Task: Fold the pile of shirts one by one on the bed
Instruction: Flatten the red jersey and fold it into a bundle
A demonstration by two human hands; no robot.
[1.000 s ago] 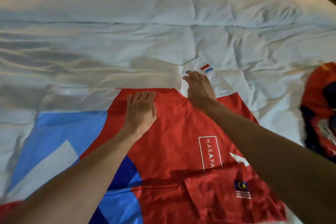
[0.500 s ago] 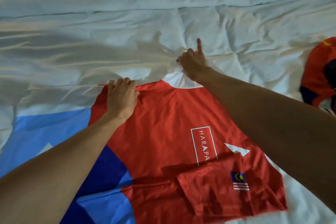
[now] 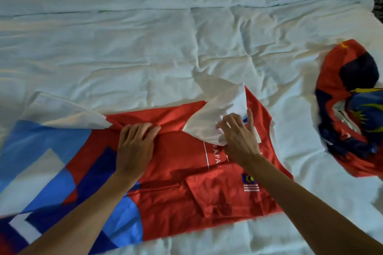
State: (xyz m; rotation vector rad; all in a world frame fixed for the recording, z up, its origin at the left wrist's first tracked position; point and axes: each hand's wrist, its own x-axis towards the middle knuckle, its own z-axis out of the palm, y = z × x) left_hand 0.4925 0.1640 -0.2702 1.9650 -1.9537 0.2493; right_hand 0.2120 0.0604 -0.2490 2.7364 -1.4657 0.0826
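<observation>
Where both hands [image 3: 186,141] grip, shirt's [image 3: 182,172] far edge.

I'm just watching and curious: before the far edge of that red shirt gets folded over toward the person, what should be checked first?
1. Left hand grips the far edge of the red shirt: ok.
2. Right hand pinches the white part: ok.
3. Near sleeve already folded in: ok.
4. Shirt lies flat: not ok, bunched between the hands.
5. Pile of shirts lies clear on the bed: ok.
</observation>
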